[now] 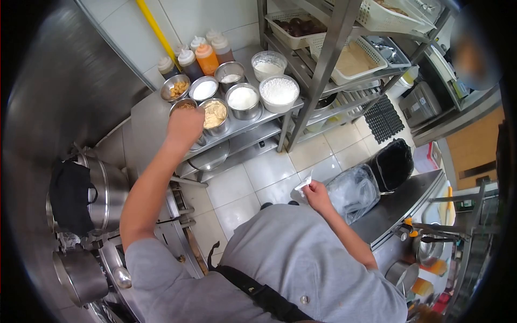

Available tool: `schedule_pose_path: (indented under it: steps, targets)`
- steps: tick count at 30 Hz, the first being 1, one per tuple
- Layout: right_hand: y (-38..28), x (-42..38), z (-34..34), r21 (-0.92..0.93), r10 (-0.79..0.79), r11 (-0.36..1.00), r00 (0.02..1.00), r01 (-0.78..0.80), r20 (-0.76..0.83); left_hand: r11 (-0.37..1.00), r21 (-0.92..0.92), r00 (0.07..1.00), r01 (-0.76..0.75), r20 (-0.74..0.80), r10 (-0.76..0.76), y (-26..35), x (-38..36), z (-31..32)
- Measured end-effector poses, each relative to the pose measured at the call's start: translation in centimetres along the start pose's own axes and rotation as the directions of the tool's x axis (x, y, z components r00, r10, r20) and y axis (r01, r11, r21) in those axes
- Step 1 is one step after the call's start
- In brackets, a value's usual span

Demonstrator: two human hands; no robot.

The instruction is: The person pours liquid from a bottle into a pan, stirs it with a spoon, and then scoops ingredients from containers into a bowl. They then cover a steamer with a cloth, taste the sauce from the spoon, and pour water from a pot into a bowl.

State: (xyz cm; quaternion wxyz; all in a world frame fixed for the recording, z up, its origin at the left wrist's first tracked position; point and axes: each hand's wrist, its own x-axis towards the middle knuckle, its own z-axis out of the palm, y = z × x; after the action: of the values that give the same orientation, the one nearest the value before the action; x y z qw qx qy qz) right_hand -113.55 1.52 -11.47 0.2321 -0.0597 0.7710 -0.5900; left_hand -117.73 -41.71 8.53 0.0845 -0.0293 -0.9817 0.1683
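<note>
My left hand (187, 126) reaches over the steel shelf to a small metal container of brown contents (183, 103). Its fingers look curled together, the tips hidden at the container's near side. Right beside it stands a metal container of pale yellowish powder (215, 112). Behind are a container of golden-brown pieces (176, 89) and one of white grains or powder (204, 89). Lower and to the right, away from the shelf, my right hand (318, 195) pinches a crumpled white piece of paper or tissue (304, 184).
Squeeze bottles (206, 58) line the wall behind the containers. Tubs of white powder (279, 92) stand at the shelf's right end. A metal rack (328, 59) holds plastic baskets. Right of me is a black bin (392, 161) with clear plastic beside it; large pots (105, 185) stand left.
</note>
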Motion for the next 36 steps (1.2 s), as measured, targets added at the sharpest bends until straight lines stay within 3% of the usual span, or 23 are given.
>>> schedule_pose_path:
  steps: [3,11,20,23,32,36]
  targets:
    - [-0.2,-0.1,0.0,0.014,0.025,1.0,1.0,-0.025,-0.008,0.998,0.015,0.996,-0.069,-0.059,0.07,-0.5,1.4,1.7]
    - [0.5,-0.2,-0.3,-0.009,0.037,0.999,0.999,-0.037,-0.017,0.971,0.045,0.972,-0.235,-0.01,0.236,-1.5,3.9,4.1]
    - [-0.1,0.2,0.3,0.025,0.027,0.999,1.0,-0.027,-0.002,0.935,0.089,0.936,-0.343,0.114,0.332,-4.2,3.4,1.6]
    - [0.5,0.7,0.6,0.004,0.022,1.0,1.0,-0.022,0.016,0.947,0.001,0.947,-0.32,0.006,0.32,-4.7,1.4,1.6]
    - [0.4,0.4,0.8,-0.02,-0.008,1.0,0.997,0.01,0.072,0.996,-0.005,0.991,-0.086,0.099,0.086,-3.5,-1.1,-0.2]
    - [-0.1,0.3,0.4,-0.034,-0.005,0.999,0.999,0.007,0.045,0.995,0.006,0.987,-0.1,0.123,0.099,-4.5,-0.5,1.4]
